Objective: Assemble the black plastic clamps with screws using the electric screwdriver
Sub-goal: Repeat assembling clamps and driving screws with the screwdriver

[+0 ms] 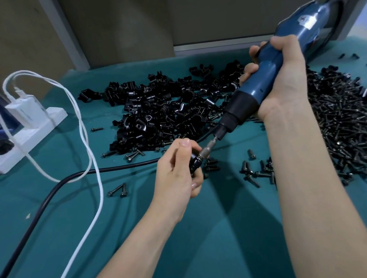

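Hands over green cloth point(207, 235). Right hand point(281, 83) wrapped around blue screwdriver point(282, 65), tool tilted, bit point(209, 146) pointing down-left. Left hand point(176, 172) pinches one black clamp point(195, 161) between thumb and curled fingers; bit tip meets clamp. Clamp pile point(165, 109) lies beyond the hands, screw heap point(342, 126) to the right of it, strays near the wrists. White cables point(83, 129) run from power strip point(24, 138) at left; black cord point(50, 193) crosses cloth.
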`<action>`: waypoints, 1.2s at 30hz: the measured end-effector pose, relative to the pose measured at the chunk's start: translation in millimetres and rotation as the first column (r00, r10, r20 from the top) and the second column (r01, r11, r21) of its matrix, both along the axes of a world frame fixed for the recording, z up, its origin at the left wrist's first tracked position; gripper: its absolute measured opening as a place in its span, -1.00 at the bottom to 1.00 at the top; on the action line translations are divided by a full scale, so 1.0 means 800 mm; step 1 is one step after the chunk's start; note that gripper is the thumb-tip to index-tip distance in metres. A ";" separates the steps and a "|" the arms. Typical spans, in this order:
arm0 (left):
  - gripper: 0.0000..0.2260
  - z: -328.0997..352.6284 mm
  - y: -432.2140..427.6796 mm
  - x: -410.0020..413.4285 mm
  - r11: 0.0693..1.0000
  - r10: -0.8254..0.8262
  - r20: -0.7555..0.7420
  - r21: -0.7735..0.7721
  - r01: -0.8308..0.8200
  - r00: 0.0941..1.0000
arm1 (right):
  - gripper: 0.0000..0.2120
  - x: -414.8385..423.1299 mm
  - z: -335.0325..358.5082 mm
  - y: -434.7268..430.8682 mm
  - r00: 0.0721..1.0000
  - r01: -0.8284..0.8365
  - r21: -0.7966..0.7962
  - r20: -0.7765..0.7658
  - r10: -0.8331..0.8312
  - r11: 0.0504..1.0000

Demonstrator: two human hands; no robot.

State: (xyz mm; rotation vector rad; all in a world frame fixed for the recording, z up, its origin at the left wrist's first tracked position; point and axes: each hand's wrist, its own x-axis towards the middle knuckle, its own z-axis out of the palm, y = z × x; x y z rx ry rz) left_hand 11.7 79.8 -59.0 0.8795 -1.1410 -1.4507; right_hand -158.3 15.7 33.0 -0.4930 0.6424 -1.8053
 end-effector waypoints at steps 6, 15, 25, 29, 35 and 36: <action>-0.65 0.000 0.000 0.000 0.994 -0.089 -0.068 0.058 0.093 0.994 | -0.91 0.000 0.000 0.001 0.996 -0.077 -0.109 0.045 0.083 0.991; -0.71 -0.003 0.001 0.000 1.000 -0.024 0.025 -0.013 0.024 0.999 | -0.89 0.003 0.000 0.000 0.996 -0.078 -0.099 0.031 0.082 0.992; -0.74 -0.001 0.002 -0.001 0.999 0.052 0.122 -0.018 -0.050 0.991 | -0.90 0.004 -0.002 -0.001 0.997 -0.074 -0.088 0.010 0.075 0.993; -0.71 0.002 0.013 -0.010 0.928 -0.019 -0.254 0.354 0.111 0.967 | -0.92 0.003 -0.002 -0.001 0.987 -0.127 -0.195 0.077 0.145 0.972; -0.63 0.012 0.005 -0.002 0.948 -0.053 -0.240 0.293 0.125 0.969 | -0.90 -0.006 -0.009 -0.001 0.976 -0.104 -0.221 0.162 0.142 0.970; -0.64 0.011 0.004 0.000 0.953 -0.040 -0.219 0.285 0.103 0.975 | -0.90 -0.007 -0.011 -0.001 0.978 -0.098 -0.208 0.162 0.133 0.973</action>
